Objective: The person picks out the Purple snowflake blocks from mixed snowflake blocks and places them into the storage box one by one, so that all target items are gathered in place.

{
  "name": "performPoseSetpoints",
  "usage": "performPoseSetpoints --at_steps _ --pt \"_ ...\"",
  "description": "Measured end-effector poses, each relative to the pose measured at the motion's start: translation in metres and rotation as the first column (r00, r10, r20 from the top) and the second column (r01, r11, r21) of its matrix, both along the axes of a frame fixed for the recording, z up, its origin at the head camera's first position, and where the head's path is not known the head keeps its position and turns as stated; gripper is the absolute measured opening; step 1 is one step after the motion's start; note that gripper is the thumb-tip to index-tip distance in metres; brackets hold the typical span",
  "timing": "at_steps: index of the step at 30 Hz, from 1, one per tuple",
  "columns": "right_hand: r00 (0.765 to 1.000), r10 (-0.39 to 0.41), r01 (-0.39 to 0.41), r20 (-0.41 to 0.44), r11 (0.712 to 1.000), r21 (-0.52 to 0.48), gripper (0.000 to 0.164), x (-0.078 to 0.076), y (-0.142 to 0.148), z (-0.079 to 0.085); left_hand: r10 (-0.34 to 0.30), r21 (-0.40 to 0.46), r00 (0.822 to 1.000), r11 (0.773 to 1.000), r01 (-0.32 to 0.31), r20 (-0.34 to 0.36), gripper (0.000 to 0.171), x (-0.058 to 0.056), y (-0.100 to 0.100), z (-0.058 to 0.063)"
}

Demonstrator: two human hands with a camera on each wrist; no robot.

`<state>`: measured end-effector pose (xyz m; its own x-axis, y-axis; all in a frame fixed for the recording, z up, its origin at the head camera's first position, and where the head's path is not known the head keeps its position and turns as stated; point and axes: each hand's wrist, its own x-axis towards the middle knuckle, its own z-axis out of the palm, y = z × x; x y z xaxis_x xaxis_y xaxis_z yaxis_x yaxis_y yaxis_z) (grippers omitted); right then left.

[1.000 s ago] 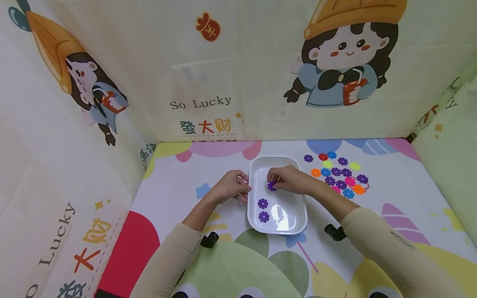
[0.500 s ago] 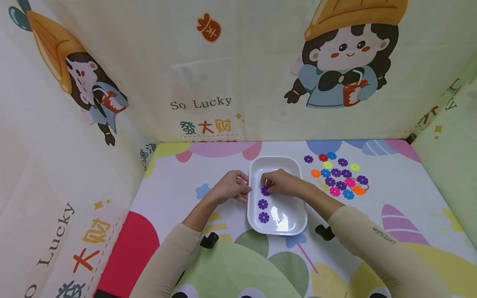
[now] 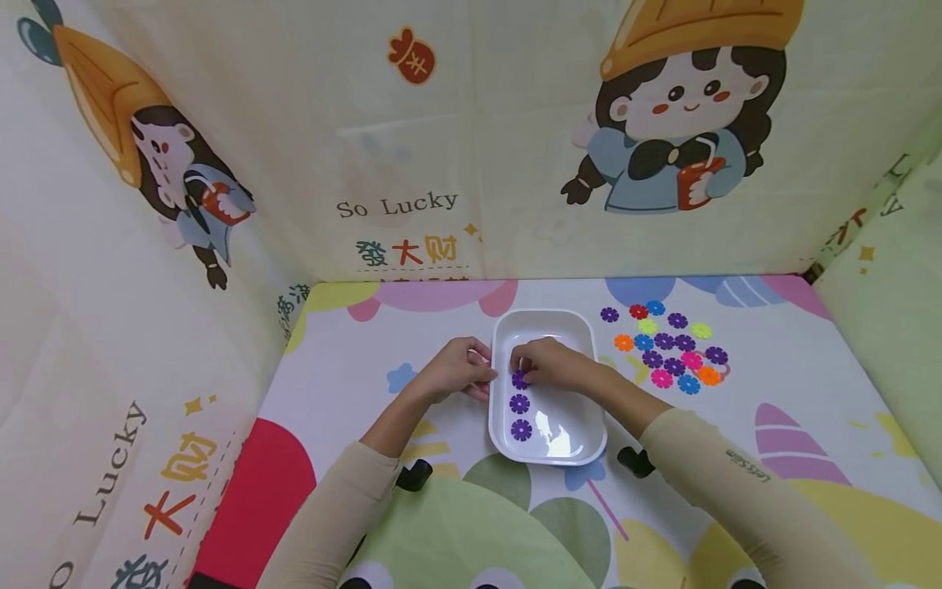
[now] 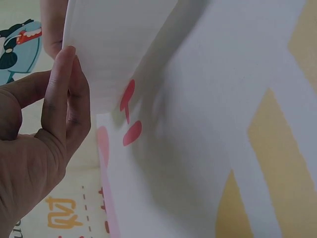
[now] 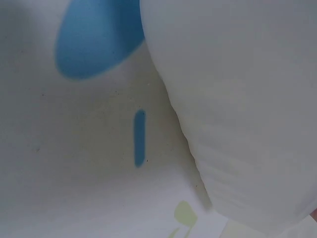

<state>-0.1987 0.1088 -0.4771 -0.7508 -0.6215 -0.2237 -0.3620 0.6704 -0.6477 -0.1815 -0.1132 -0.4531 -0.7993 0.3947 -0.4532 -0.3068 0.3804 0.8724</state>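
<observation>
In the head view, my right hand (image 3: 548, 362) is over a white rectangular tray (image 3: 581, 446), pinching a purple flower-shaped plastic disc (image 3: 519, 380) at the tray's left side. Below it in the same column lie two more purple discs, a middle one (image 3: 519, 404) and a lower one (image 3: 521, 430). My left hand (image 3: 456, 370) holds the tray's left rim between thumb and fingers. The left wrist view shows that hand's fingers (image 4: 58, 94) up against the tray's outer wall (image 4: 114, 44). In the right wrist view, the tray's outer wall (image 5: 237, 99) hides almost all of the hand.
To the tray's right, several loose flower discs are spread on the table: purple, blue, pink, yellow, a red one (image 3: 638, 312) and orange ones such as the left orange disc (image 3: 623, 343). A patterned cloth (image 3: 434, 311) covers the table. Printed curtains (image 3: 530, 237) enclose the back and sides.
My right hand has moved left and slightly nearer inside the tray, bringing the pinched purple disc into line above the other two. My left hand has stayed at the rim.
</observation>
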Motion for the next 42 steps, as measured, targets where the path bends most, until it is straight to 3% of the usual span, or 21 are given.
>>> performPoseSetpoints --at_steps 13,42 --pt "0.999 -0.002 0.004 -0.048 0.999 0.044 0.011 0.0035 -0.0017 -0.0018 -0.005 -0.007 1.000 1.000 0.005 -0.001 0.032 0.0000 0.0004 0.0003" --pt "0.998 -0.034 0.038 -0.054 0.996 0.080 0.015 0.0071 -0.0035 -0.0039 -0.008 -0.029 1.000 1.000 0.008 -0.019 0.031 -0.0002 0.0005 -0.0024"
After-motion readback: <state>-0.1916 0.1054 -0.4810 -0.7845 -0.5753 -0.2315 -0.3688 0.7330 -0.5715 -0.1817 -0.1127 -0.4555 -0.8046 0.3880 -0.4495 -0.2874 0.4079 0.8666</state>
